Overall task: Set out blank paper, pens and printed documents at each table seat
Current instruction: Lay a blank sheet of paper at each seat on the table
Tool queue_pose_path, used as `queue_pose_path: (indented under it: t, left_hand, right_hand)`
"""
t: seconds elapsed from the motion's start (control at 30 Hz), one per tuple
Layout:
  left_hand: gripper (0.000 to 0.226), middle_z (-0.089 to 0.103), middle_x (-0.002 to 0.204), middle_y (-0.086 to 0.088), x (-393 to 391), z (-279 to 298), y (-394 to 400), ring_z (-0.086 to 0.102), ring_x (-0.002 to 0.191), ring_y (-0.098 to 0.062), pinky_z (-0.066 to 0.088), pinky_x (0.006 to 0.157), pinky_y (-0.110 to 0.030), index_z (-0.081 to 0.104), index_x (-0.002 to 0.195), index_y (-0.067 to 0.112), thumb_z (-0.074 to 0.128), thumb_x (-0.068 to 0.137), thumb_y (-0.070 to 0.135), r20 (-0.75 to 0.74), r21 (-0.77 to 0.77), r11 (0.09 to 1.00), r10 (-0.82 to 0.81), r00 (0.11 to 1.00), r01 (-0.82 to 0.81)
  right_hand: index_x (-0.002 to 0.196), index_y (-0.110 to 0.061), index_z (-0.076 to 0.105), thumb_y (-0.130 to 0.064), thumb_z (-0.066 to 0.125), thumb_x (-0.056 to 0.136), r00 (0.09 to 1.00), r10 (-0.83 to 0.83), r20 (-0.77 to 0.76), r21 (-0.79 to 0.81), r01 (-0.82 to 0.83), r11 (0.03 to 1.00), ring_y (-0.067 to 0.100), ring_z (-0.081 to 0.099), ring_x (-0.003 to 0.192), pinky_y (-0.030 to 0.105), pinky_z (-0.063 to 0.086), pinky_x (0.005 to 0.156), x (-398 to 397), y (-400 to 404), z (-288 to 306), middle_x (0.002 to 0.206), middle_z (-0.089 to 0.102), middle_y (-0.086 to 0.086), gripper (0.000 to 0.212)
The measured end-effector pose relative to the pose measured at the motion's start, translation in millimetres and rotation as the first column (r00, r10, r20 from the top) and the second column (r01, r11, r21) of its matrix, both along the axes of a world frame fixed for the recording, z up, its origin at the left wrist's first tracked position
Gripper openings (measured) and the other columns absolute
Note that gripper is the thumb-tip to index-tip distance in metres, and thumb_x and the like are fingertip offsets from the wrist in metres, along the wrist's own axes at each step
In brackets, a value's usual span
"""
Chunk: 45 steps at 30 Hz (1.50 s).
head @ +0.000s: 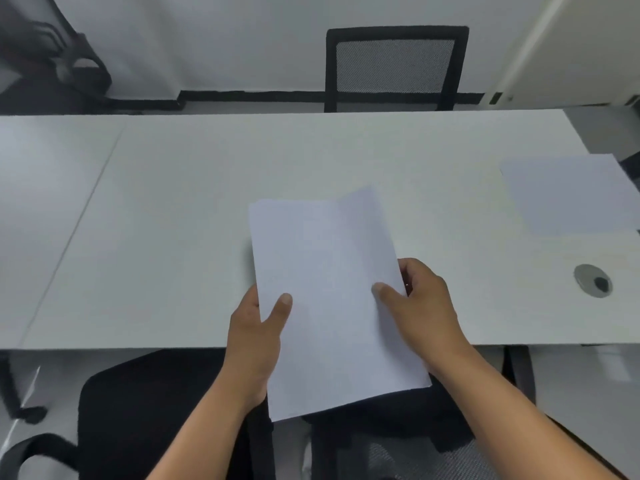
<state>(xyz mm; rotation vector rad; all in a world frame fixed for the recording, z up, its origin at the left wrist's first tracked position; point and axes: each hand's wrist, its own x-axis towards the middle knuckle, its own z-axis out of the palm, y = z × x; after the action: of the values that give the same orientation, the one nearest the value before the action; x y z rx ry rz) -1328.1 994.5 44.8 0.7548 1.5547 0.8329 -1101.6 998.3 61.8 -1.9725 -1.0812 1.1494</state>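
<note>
Person stands at the near edge of the white table (173, 202), both hands up over it; between them a stack of blank paper (329, 289), held slightly tilted, its far end over the tabletop, its near end hanging past the near edge above a black chair (156, 410); top sheet lifts and curls at the far right corner. Left hand (254, 341) grasps the stack's left edge, thumb lying on top, fingers hidden beneath. Right hand (424, 306) pinches the right edge, thumb pressed on the top sheet, fingers curled under. A single blank sheet (568, 195) lies flat near the table's right edge, well apart from the held stack; a round cable grommet (593, 280) sits nearer the front right corner. Beyond the far edge, a mesh-backed chair (394, 67) faces the table.
</note>
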Motion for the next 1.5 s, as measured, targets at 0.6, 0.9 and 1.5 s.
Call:
queue_pose_path:
  t: [0.6,0.9,1.5]
  left_hand:
    - [0.032,0.083,0.115,0.008,23.8,-29.6,36.9,0.082,0.102,-0.022,0.065,0.092,-0.055,0.072,0.127,0.039,0.042,0.118,0.038,0.038,-0.081,0.997,0.000,0.999,0.003]
    - [0.030,0.083,0.113,0.010,14.9,-21.2,44.8,0.082,0.100,-0.021,0.066,0.089,-0.053,0.073,0.125,0.040,0.044,0.118,0.038,-0.012,-0.053,0.998,0.028,1.000,-0.028]
    - [0.028,0.085,0.110,0.004,6.5,-13.5,47.8,0.083,0.094,-0.020,0.061,0.080,-0.041,0.074,0.125,0.035,0.048,0.117,0.035,-0.061,-0.029,0.997,0.063,0.996,-0.065]
  right_hand:
    - [0.101,-0.023,0.062,-0.030,0.064,0.103,0.990,-0.122,0.070,-0.051,0.126,0.991,0.021,0.070,0.092,0.045,0.060,0.083,43.7,23.8,-56.4,0.100,0.071,-0.005,0.007]
    - [0.088,-0.009,0.053,-0.022,0.061,0.103,0.966,-0.113,0.231,-0.069,0.132,0.989,0.023,0.057,0.070,0.035,0.043,0.060,86.8,32.3,-60.7,0.084,0.063,0.001,0.021]
    - [0.085,-0.010,0.053,-0.022,0.063,0.096,0.866,-0.126,0.484,-0.145,0.221,0.964,0.026,0.060,0.070,0.034,0.041,0.058,136.3,44.8,-86.1,0.081,0.064,0.004,0.020]
